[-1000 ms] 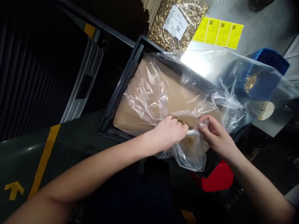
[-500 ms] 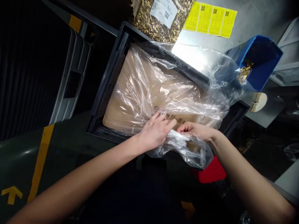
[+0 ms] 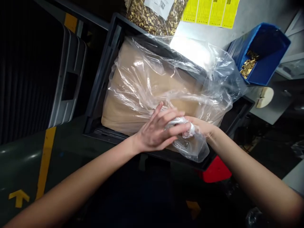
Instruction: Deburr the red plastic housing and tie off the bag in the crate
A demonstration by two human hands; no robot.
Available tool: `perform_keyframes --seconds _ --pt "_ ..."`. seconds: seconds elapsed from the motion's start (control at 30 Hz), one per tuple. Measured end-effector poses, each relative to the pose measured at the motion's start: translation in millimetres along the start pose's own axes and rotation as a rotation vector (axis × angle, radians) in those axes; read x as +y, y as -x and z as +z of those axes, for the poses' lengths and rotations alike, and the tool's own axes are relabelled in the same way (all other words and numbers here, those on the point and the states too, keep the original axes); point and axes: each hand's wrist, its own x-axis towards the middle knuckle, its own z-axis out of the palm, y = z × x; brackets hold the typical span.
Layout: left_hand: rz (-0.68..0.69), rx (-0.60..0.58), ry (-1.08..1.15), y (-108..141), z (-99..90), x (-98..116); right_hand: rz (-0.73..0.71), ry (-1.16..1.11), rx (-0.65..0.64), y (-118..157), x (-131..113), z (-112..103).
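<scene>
A large clear plastic bag (image 3: pixel 152 85) lies over brown cardboard (image 3: pixel 125 118) inside a black crate (image 3: pixel 95 91). Its near end is gathered into a twisted bunch at the crate's front side. My right hand (image 3: pixel 199 125) grips this bunch, its fingertips partly hidden behind the plastic and my other hand. My left hand (image 3: pixel 159 128) lies against the bunch from the left with its fingers spread, index and thumb apart. Loose plastic hangs below the two hands, over the crate's front rim.
Behind the crate are a bag of small brass parts (image 3: pixel 152 19) and yellow labels (image 3: pixel 209 12) on a metal surface. A blue bin (image 3: pixel 268 63) with brass pieces stands at the right. A red object (image 3: pixel 217 171) is below the crate; a grey ribbed case (image 3: pixel 71 79) stands left.
The bag's near end has been drawn into a tighter bunch. My left hand has gone from closed on the plastic to spread fingers. Printed characters on the cardboard no longer show.
</scene>
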Motion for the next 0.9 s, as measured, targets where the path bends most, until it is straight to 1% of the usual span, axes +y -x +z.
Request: perform_keyframes --seconds 0.03,0.07,0.1,0.17,0.2,0.23,0.27,0.33,0.4,0.43,0.47,0.5,0.6,0.67,0.7,0.77,0.83,0.9 --pt "-0.018 0.070 0.034 7 -7.4 8 0.007 -0.030 -0.010 0 4 0" --pt "-0.105 0.095 0.058 11 -13.7 18 0.022 -0.066 -0.043 -1 6 0" --pt "-0.236 0.076 0.092 11 -18.1 27 0.037 -0.100 -0.081 -2 7 1" --pt "-0.507 -0.067 0.183 4 -20.9 40 0.054 -0.138 -0.115 -4 4 3" --pt "-0.591 -0.143 0.221 -2 -19.8 44 0.060 -0.148 -0.126 -5 1 3" --pt "-0.631 -0.204 0.237 -8 -17.8 45 0.065 -0.155 -0.131 -5 -2 2" --pt "-0.631 -0.246 0.225 -13 -15.6 45 0.073 -0.161 -0.136 -4 -6 0" --pt "-0.563 -0.306 0.139 -18 -12.0 40 0.103 -0.168 -0.151 1 -15 -7" --pt "-0.496 -0.363 0.062 -17 -10.7 36 0.141 -0.131 -0.164 10 -24 -17" --pt "-0.485 -0.386 0.038 -14 -10.7 35 0.151 -0.087 -0.143 15 -29 -21" --pt "-0.489 -0.409 0.021 -12 -11.0 35 0.150 -0.022 -0.089 20 -32 -25" --pt "-0.509 -0.430 0.004 -10 -11.2 36 0.137 0.061 0.005 25 -35 -27" --pt "-0.618 -0.537 -0.077 -8 -8.6 42 0.070 0.361 0.414 30 -38 -26" --pt "-0.687 -0.629 -0.134 -6 -2.2 47 0.052 0.498 0.611 24 -35 -25" --pt "-0.712 -0.669 -0.154 -5 2.3 50 0.053 0.519 0.670 19 -33 -26" --pt "-0.747 -0.729 -0.172 0 12.8 56 0.068 0.483 0.755 3 -27 -32" --pt "-0.769 -0.769 -0.174 7 22.2 60 0.085 0.439 0.855 -12 -21 -38" --pt "-0.785 -0.798 -0.170 14 27.4 63 0.064 0.485 0.949 -21 -16 -40"
